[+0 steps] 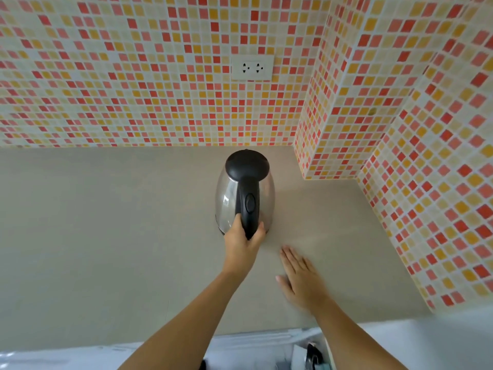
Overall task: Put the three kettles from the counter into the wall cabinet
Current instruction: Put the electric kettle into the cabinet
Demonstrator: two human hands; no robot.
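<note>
Only one kettle [244, 192] was in sight, a steel one with a black lid and black handle, standing upright on the grey table [106, 236] not far from the mosaic tiled wall [133, 76]. It sat roughly in the middle of the table from side to side, just left of where the tiled corner column [320, 102] juts out. Its long axis ran straight up and down, body widest low down and narrowing to the lid. The handle faced the person, running down the near side with the switch button on it, so the spout end would've been toward the wall, though I couldn't actually see a spout from that angle.

The left hand [244, 240] had its grip closed round the lower end of the handle, fingers wrapped on the left side and thumb on the right. Couldn't tell if the kettle's base was fully on the table or just off it.

The right hand [300, 279] was flat and open, fingers straight and together, palm down on or just above the table, a little right of the kettle and nearer the person, holding nothing.

A white double socket [252, 67] sat on the wall right above the kettle.
</note>
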